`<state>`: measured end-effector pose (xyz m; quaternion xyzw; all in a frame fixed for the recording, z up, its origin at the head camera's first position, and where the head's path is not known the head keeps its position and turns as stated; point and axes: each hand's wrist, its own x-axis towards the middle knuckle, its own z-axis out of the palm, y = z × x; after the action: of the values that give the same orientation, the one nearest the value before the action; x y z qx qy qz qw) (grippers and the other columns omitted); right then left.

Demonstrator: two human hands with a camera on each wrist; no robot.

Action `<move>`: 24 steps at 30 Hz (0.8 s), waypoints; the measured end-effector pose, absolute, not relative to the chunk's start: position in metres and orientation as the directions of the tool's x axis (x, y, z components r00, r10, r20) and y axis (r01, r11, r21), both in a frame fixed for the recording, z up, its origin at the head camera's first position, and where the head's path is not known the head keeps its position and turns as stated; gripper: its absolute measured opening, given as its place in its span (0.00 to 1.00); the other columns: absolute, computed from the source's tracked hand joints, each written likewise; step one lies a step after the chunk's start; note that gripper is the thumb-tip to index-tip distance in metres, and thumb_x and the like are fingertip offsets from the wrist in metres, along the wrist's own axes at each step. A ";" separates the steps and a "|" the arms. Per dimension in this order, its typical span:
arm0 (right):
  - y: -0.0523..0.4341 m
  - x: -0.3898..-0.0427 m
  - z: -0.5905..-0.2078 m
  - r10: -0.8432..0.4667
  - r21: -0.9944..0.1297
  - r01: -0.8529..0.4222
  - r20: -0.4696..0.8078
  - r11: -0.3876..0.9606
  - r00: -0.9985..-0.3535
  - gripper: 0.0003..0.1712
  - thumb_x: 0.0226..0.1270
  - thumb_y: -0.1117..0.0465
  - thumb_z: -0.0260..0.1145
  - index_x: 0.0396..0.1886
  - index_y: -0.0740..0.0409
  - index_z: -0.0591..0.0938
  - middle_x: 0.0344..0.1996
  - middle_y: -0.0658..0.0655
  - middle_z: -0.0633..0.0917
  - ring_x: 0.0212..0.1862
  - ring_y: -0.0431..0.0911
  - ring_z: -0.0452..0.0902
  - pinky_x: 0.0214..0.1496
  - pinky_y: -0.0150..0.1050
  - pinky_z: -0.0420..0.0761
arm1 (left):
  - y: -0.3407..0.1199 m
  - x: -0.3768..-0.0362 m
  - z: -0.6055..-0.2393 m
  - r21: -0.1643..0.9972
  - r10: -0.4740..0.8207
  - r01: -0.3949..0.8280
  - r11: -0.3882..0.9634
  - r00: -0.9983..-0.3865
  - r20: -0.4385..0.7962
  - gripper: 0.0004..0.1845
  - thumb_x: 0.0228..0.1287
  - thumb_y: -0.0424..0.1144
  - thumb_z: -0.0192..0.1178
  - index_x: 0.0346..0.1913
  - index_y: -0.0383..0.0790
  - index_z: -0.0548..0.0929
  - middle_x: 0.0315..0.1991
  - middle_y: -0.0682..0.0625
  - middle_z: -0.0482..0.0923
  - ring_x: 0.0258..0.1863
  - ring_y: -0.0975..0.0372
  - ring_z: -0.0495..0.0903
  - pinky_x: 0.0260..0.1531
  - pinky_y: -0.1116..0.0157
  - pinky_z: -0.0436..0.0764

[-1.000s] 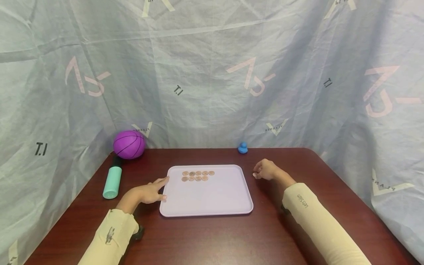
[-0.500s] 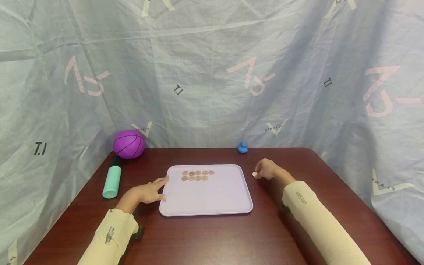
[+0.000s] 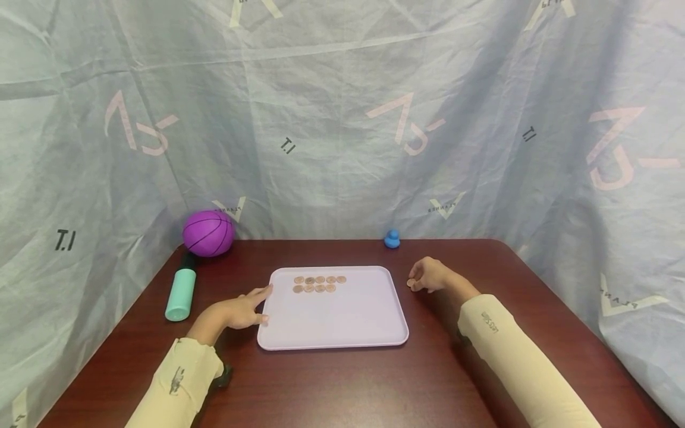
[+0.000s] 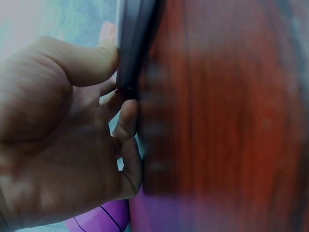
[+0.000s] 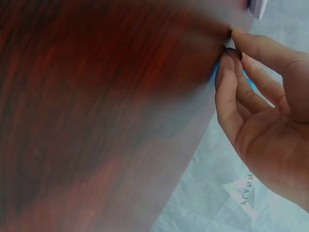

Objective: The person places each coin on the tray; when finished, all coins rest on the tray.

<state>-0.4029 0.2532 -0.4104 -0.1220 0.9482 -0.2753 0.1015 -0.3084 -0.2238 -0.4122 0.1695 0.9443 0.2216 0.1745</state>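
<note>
In the head view my right hand [image 3: 430, 274] pinches a copper-coloured coin [image 3: 411, 283] between thumb and fingertips, low over the table to the right of the tray. The right wrist view shows the thumb and fingertips [image 5: 226, 65] close together near the tabletop. My left hand [image 3: 243, 309] rests on the left rim of a pale, rounded rectangular tray [image 3: 342, 324], thumb and index finger spread along it. On the tray lie several similar coins [image 3: 320, 279] in two rows near the far left. The left wrist view has the thumb [image 4: 91, 63] against the tray's edge [image 4: 130, 43].
A purple ball [image 3: 209, 233] and a mint-green bottle [image 3: 181, 294] with a black top are at the table's left. A small blue rubber duck [image 3: 392, 239] sits near the back edge. Grey cloth [image 3: 342, 148] hangs behind the dark red-brown table [image 3: 348, 386].
The coin at my right fingertips turns from a pale edge-on look to a flatter face; the hand shifts only slightly. My left hand, the tray and its coins stay put.
</note>
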 end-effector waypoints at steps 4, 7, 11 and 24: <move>0.251 -0.402 -0.410 -0.277 -0.530 -0.183 -0.103 0.828 -0.955 0.14 0.55 0.62 0.77 0.37 0.63 0.84 0.31 0.55 0.87 0.30 0.45 0.80 0.27 0.41 0.83 | -0.224 -0.309 -0.412 0.475 0.394 0.240 0.846 -0.882 -0.257 0.44 0.66 0.42 0.63 0.78 0.34 0.51 0.75 0.32 0.49 0.70 0.28 0.49 0.67 0.34 0.51; 0.248 -0.402 -0.411 -0.253 -0.509 -0.173 -0.093 0.844 -0.963 0.14 0.54 0.60 0.78 0.36 0.62 0.84 0.29 0.53 0.86 0.29 0.44 0.79 0.26 0.40 0.83 | -0.224 -0.309 -0.412 0.474 0.394 0.240 0.847 -0.883 -0.257 0.45 0.66 0.43 0.63 0.78 0.34 0.51 0.75 0.32 0.49 0.70 0.28 0.49 0.67 0.34 0.51; 0.243 -0.402 -0.409 -0.241 -0.479 -0.180 -0.068 0.859 -0.968 0.14 0.54 0.58 0.78 0.33 0.62 0.84 0.26 0.53 0.84 0.29 0.45 0.78 0.28 0.39 0.81 | -0.224 -0.308 -0.413 0.476 0.396 0.241 0.846 -0.881 -0.258 0.45 0.66 0.43 0.63 0.78 0.34 0.51 0.75 0.32 0.49 0.70 0.28 0.49 0.67 0.34 0.51; 0.207 -0.398 -0.399 -0.267 -0.483 -0.276 0.088 0.831 -0.960 0.12 0.53 0.58 0.78 0.29 0.62 0.87 0.23 0.50 0.85 0.30 0.45 0.78 0.35 0.39 0.79 | -0.223 -0.307 -0.411 0.481 0.403 0.246 0.842 -0.879 -0.256 0.44 0.66 0.42 0.63 0.78 0.33 0.51 0.75 0.32 0.49 0.70 0.28 0.48 0.67 0.34 0.50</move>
<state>-0.3982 0.2072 -0.3991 -0.1420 0.9568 -0.2536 -0.0085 -0.3070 -0.2233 -0.4111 0.1718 0.9433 0.2230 0.1762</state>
